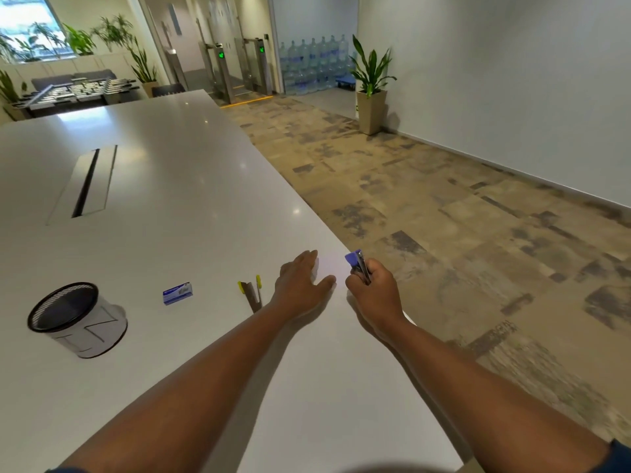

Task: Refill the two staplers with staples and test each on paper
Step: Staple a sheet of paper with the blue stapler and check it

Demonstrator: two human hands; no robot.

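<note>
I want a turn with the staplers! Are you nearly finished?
Not yet. The right hand holds the blue stapler at the table edge, while the left hand lies flat on the paper. The yellow stapler lies open nearby, and the staple box still looks shut.

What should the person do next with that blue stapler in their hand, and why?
Probably bring the blue stapler down onto the near edge of the paper and press. The right hand already grips it just beside the sheet, while the left hand lies flat on the paper as if to steady it. The yellow stapler lies open on the table, near the staple box.
</note>
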